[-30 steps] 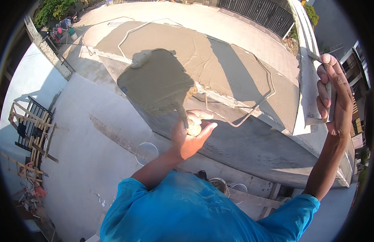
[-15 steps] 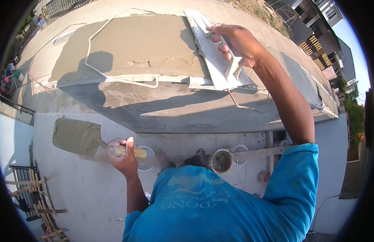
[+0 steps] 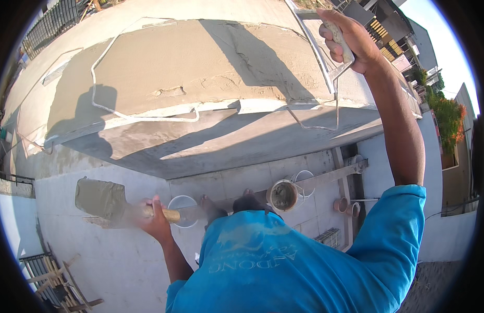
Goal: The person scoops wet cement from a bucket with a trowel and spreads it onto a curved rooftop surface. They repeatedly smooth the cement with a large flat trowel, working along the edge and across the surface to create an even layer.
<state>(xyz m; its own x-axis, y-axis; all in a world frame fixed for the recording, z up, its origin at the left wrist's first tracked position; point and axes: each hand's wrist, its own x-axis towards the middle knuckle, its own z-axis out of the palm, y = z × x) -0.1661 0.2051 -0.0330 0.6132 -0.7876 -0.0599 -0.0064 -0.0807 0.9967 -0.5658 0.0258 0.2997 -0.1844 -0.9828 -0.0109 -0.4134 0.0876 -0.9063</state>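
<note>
My left hand is closed round the wooden handle of a trowel, low on the left. A thick lump of wet grey mortar lies on its blade. Raised at the upper right, my right hand grips the handle of a plastering float. The float is tilted nearly edge-on, lifted off the surface, and its shadow falls across the mortar. Below it, a layer of wet mortar covers the top of the ledge, mostly smooth, with a rough patch and small dent near the front edge.
Bent metal rods clamp over the ledge's front edge, another at the right. A bucket holding mortar stands by my feet, near a pale round container and a long plank. Small pots and wooden poles lie farther out.
My right hand has lifted the float off the mortar, up and to the right, turning it edge-on. The left hand with the loaded trowel has moved slightly down. The view has shifted too.
</note>
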